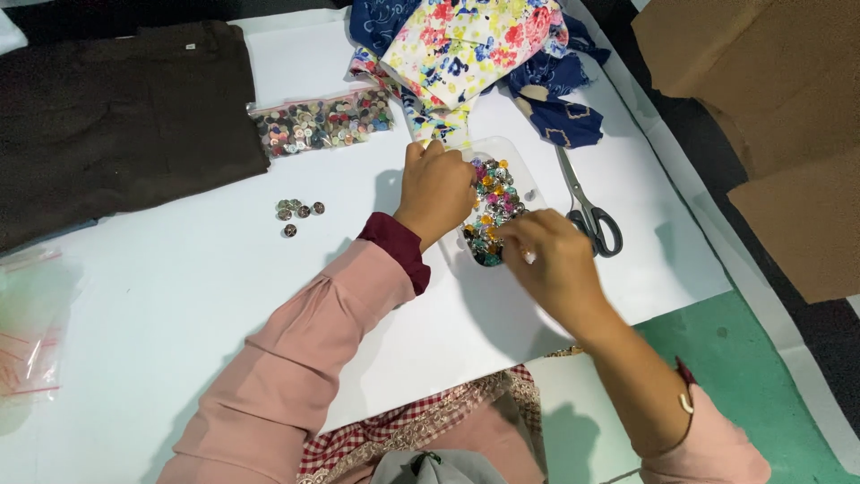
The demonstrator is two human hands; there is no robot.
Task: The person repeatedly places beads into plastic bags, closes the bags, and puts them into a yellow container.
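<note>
Beads (pixel 491 202) in a clear bag: your left hand (pixel 436 188) steadies it, grip hidden, while your right hand (pixel 551 260) pinches one.

A small clear plastic bag (pixel 493 211) of mixed, brightly coloured buttons lay flat on the white table, just left of a pair of scissors. The left hand (pixel 436 190) rested on the bag's upper left edge, fingers curled. The right hand (pixel 548 255) pressed its fingertips onto the bag's lower end.
</note>
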